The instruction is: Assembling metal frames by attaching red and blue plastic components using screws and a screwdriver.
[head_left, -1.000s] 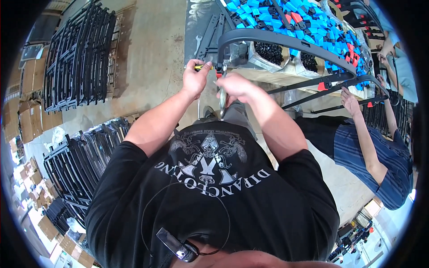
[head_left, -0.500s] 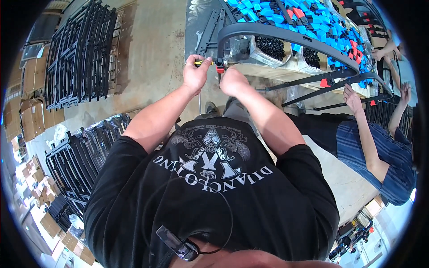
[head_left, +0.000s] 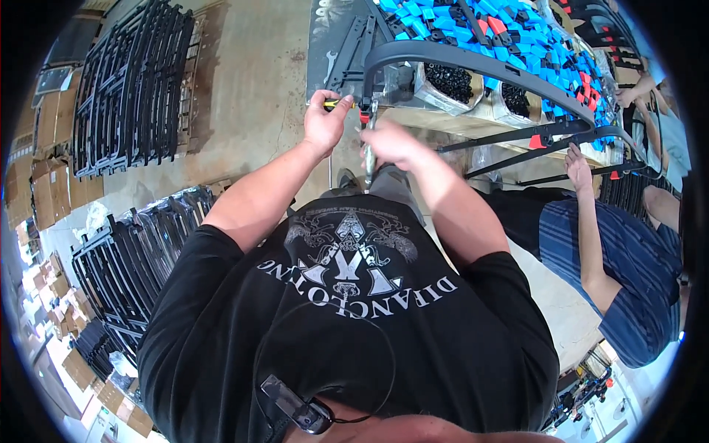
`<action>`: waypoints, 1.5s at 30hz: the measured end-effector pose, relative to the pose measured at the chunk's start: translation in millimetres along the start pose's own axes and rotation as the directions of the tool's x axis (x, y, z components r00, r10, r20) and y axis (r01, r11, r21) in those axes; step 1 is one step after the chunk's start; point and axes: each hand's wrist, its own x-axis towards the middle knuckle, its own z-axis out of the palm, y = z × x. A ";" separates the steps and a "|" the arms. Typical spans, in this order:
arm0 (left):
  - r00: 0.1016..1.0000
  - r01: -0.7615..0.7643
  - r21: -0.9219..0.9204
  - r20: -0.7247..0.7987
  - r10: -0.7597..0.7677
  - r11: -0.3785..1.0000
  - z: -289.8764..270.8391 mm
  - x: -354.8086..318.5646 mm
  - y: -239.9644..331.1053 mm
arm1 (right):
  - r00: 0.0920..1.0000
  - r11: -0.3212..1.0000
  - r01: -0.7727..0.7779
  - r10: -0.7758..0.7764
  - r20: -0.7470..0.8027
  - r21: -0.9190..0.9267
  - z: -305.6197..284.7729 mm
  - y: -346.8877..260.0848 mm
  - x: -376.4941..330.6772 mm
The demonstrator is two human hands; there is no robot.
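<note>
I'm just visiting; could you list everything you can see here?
Table: one, dark-topped, ahead
Curved bar: one, black, before the table
Red fitting: one, red, at the bar's near end
Blue pieces: many, blue, heaped upper right
Red pieces: several, red, among the blue
Small parts: many, black, in open boxes
Wrench: one, silver, on the table
Frames: at least two stacks, black, left
Cardboard boxes: many, brown, far left
Co-worker: one nearest, dark blue striped shirt, right
Yellow tool: one, yellow and black, in left grip
Silver tool: one, silver, in right grip
Left grip: one, bare, left of bar
Right grip: one, bare, blurred, right of bar
</note>
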 end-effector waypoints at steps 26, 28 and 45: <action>0.996 -0.008 0.090 -0.092 0.017 0.996 -1.9 -5.9 2.3 | 0.984 0.945 -0.170 0.145 0.106 0.281 1.1 -17.9 -29.5; 0.999 0.001 0.027 -0.032 0.000 1.000 -0.5 -4.0 3.5 | 0.988 0.951 0.153 -0.157 0.007 -0.269 7.3 8.4 0.4; 0.998 -0.002 0.084 -0.056 0.006 0.997 -4.5 -8.8 8.1 | 0.996 0.974 0.066 -0.078 0.044 0.218 17.3 18.4 -25.0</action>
